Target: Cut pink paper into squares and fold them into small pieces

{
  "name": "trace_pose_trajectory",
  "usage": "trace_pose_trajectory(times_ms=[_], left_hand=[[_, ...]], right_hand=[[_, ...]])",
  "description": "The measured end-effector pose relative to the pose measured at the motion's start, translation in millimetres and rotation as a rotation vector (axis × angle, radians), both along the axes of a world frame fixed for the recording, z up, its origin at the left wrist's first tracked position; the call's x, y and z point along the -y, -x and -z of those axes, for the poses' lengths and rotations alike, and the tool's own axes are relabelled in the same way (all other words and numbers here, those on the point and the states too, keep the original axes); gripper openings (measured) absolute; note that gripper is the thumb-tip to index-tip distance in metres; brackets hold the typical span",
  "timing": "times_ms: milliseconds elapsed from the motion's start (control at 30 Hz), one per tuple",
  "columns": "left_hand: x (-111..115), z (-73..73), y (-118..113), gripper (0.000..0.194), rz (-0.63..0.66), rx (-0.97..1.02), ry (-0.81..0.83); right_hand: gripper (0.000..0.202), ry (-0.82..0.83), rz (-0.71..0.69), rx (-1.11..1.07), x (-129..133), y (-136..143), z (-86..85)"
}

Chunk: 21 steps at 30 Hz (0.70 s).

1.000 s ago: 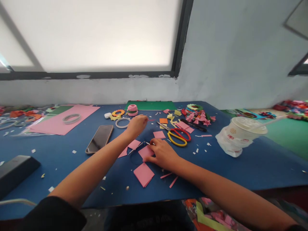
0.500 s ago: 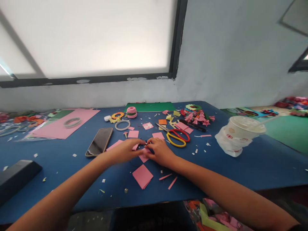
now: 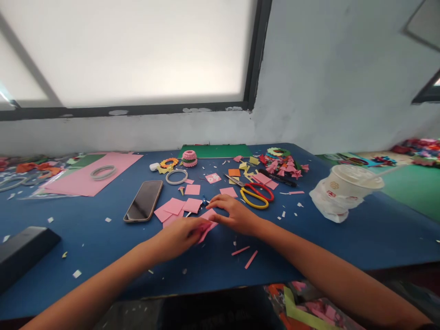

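My left hand (image 3: 184, 234) is closed on folded pink paper (image 3: 208, 228) just above the table, near its front. My right hand (image 3: 235, 213) is beside it with fingers curved and apart, the thumb at the upper edge of the pink paper. A small dark blue object (image 3: 205, 200) lies just beyond the right fingertips; I cannot make out what it is. Several pink paper squares (image 3: 172, 206) lie overlapping to the left, beyond my left hand. Scissors (image 3: 256, 195) with red and yellow handles lie open to the right of my right hand.
A phone (image 3: 143, 200) lies left of the paper squares. A tape roll (image 3: 176, 177) and a pink-and-green paper ring piece (image 3: 189, 158) are farther back. At right stands a white cup (image 3: 347, 188) with a straw. Paper scraps and two thin pink strips (image 3: 245, 256) dot the blue table.
The pink paper stack that lay in front of my hands has left its spot, and my left hand, now nearer me, holds pink paper. Pink squares left of the hands show more fully.
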<state>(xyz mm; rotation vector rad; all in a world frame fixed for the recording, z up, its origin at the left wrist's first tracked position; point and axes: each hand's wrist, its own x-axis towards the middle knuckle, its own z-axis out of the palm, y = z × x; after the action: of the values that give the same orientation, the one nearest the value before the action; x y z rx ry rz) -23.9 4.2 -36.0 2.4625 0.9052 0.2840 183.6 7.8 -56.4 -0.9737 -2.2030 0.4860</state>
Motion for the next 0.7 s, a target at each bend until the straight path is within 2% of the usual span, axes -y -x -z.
trace_pose_trajectory(times_ms=[67, 200, 333, 400, 500, 600, 700], left_hand=[[-5, 0.9, -1, 0.022, -0.109, 0.028, -0.032], [-11, -2.4, -4, 0.022, -0.286, 0.049, -0.162], [-10, -11.1, -12, 0.015, -0.321, 0.028, -0.383], [-9, -15.2, -16, 0.014, -0.328, 0.077, -0.408], [-12, -18.9, -19, 0.017, -0.368, 0.248, -0.246], [-18, -18.1, -19, 0.021, -0.398, 0.452, 0.072], [-21, -12.4, -20, 0.023, -0.394, 0.549, 0.379]], right_hand=[[0.035, 0.167, -0.021, -0.077, 2, 0, -3.0], [0.041, 0.476, -0.009, -0.269, 3, 3, -1.4], [0.036, 0.678, -0.037, -0.516, -1, 6, 2.7], [0.037, 0.734, -0.058, -0.635, -4, 6, 2.5], [0.037, 0.788, -0.068, -0.733, -5, 4, -1.1], [0.032, 0.789, -0.030, -0.742, -4, 3, -4.0], [0.030, 0.722, 0.021, -0.743, -4, 2, -1.1]])
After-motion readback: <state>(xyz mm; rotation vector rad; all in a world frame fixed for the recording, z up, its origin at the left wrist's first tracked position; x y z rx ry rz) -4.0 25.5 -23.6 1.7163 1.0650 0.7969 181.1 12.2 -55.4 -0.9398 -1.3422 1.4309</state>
